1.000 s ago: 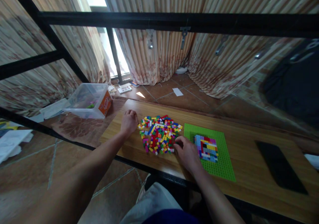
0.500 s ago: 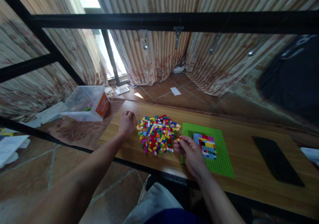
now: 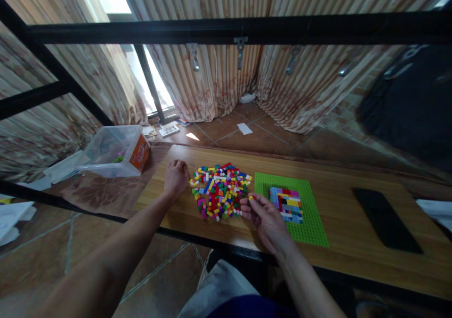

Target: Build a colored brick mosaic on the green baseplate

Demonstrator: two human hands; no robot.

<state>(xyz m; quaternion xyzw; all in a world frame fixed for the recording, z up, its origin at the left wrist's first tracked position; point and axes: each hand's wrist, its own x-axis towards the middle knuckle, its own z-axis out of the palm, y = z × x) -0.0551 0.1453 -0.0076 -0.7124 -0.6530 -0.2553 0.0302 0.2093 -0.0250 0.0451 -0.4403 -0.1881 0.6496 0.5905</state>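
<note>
Tabletop (image 3: 339, 205), left to right: left hand (image 3: 175, 176); loose bricks (image 3: 221, 191); right hand (image 3: 266, 219), at the bricks' near right edge; baseplate (image 3: 312, 224) with brick assembly (image 3: 286, 205) on it; panel (image 3: 386, 220). Bin (image 3: 140, 153) left of tabletop; curtains (image 3: 219, 82) beyond its far side.

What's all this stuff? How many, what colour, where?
Table: one, brown, centre
Loose bricks: lots, mixed colours, table middle
Baseplate: one, green, bricks' right
Joined bricks: one block, multicoloured, on baseplate
Held brick: one, yellowish, in right hand
Slab: one, black, table's right end
Bin: one, clear and orange, left of table
Curtains: several, cream, behind
Bars: several, black, top and left
Papers: several, white, floor
Left hand: one, bare, bricks' left
Right hand: one, bare, bricks' right
</note>
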